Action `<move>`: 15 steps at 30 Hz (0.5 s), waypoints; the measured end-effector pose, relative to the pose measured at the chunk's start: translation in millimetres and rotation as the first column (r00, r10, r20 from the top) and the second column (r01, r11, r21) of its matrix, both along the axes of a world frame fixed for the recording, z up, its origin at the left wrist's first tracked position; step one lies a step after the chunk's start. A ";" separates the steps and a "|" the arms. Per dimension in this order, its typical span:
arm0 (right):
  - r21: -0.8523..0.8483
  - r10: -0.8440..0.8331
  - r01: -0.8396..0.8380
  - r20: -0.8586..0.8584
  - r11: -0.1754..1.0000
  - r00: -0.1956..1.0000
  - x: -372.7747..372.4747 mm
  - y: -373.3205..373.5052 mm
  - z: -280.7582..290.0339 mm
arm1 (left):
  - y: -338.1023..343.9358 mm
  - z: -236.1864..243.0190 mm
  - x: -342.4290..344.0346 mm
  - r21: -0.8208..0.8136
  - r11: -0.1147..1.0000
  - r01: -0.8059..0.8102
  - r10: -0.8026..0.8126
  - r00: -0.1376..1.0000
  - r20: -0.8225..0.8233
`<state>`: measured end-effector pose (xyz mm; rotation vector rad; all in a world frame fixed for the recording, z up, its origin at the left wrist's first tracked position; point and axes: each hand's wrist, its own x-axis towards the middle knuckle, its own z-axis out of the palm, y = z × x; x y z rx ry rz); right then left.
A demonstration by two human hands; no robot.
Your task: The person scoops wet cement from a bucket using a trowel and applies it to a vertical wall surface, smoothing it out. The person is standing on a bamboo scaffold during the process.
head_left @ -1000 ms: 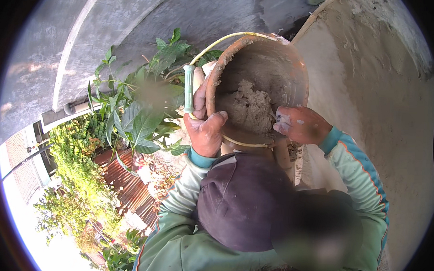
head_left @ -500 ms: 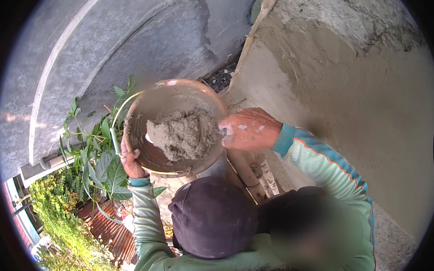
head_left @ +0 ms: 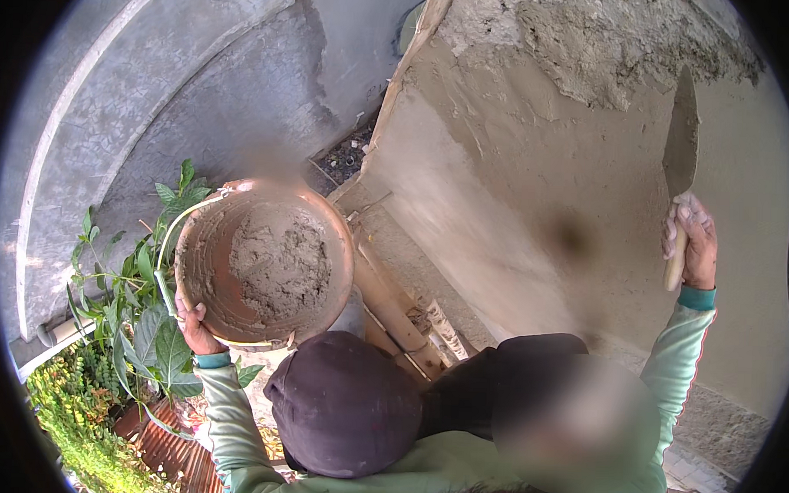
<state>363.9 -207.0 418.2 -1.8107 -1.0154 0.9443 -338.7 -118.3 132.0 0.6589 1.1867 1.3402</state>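
Note:
My left hand [head_left: 197,326] grips the rim of an orange-brown bucket [head_left: 204,270], beside its thin bail handle with a pale green sleeve. Wet grey mortar [head_left: 283,264] lies in the bucket and smears its inner wall. Far to the right, my right hand [head_left: 697,240] is closed round the wooden handle of a pointed trowel [head_left: 681,139]. The blade points up, in front of the mortar-coated wall [head_left: 545,173]; whether it touches the wall I cannot tell. Rough, thick mortar [head_left: 610,50] covers the top of that wall.
Leafy green plants [head_left: 152,334] crowd the bucket's left side. A grey cement wall [head_left: 218,75] stands beyond, and a wooden strip [head_left: 410,60] edges the plastered wall. Bamboo poles [head_left: 392,320] lie below. Dark cloth-covered rounded shapes [head_left: 345,406], partly blurred, rise before my green shirt.
My right hand has left the bucket and swung far right and up to the wall, its trowel now plainly visible. The mortar heap in the bucket looks smaller. The bucket sits lower and further left in view.

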 end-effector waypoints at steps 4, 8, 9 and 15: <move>-0.120 -0.130 0.176 0.320 0.977 0.938 -15.5 -39.5 -18.9 | -5.7 -6.7 -4.5 -0.023 0.999 -0.039 0.038 0.997 -0.064; -0.018 -0.094 0.104 0.308 0.994 0.947 -40.7 -15.5 -108.4 | -3.7 1.3 5.7 -0.021 0.999 -0.026 0.026 1.000 -0.017; -0.065 -0.100 0.130 0.341 0.989 0.935 -34.1 -9.1 -138.5 | -3.3 -1.2 9.6 -0.021 1.000 -0.021 0.021 1.000 0.007; 0.012 0.015 -0.032 0.679 0.999 0.734 -28.6 59.0 -204.5 | 0.8 -3.2 11.3 -0.014 1.000 0.014 -0.013 0.999 0.030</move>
